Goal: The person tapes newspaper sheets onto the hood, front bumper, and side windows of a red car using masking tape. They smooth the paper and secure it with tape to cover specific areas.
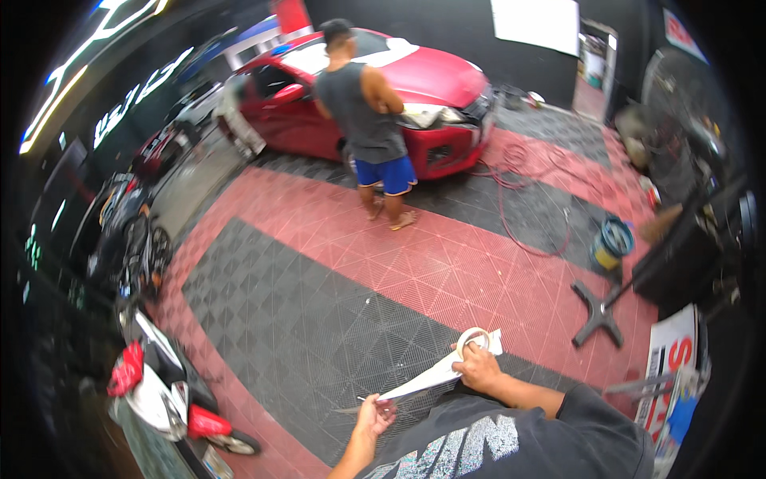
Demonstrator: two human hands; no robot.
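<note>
One person (359,112) stands between tape roll (472,330) and red car (443,78).

Near, tape (474,330) is in the right hand (479,369), the left hand (373,417) to its left. Far, a person (363,112) stands before a car (439,76). Hose (511,188) and bucket (612,242) lie right, a scooter (155,399) near left.

Two hands (377,415) (479,369), one tape roll (472,330)
</note>
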